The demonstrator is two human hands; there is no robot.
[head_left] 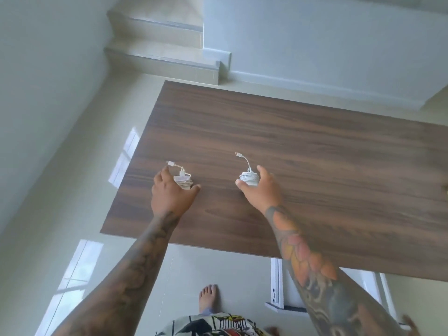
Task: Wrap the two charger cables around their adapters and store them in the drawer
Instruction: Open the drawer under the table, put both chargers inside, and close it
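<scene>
Both hands were on the chargers. His left hand point(171, 192) cupped the left charger point(183, 181), thumb and fingers curled around its wound cable, while the right hand point(259, 189) gripped the right charger point(248, 178) the same way. Each bundle rested on the wooden table point(315, 166), the two well apart, a short plug end sticking out toward eleven o'clock. At six o'clock, under the table's near edge, a white drawer point(277, 284) stood open.

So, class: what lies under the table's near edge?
Below the table, an open white drawer juts out, partly covered by the right forearm; its contents cannot be seen. Bare floor lies beside it.
</scene>
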